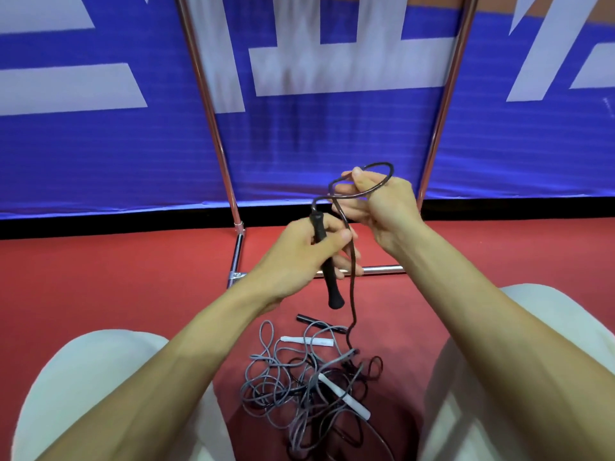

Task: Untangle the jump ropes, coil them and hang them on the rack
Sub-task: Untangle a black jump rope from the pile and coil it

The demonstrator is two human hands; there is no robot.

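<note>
The black handle (327,281) of a dark jump rope stands almost upright in the left hand (296,257), with the thick end down. Its cord (352,294) makes a small loop that the right hand (382,204) pinches, then hangs down to a tangled pile (283,384) of grey ropes with white handles (346,399), below both hands. The chrome rack (213,128) stands behind the hands.

One wide-angle camera on the person's head looks forward and steeply down from close range. The white-trousered knees (83,377) fill the bottom corners, the red matte floor (100,277) spans mid-frame, and the blue printed banner (332,134) behind the chrome tubular rack (213,128) bows across the top.
</note>
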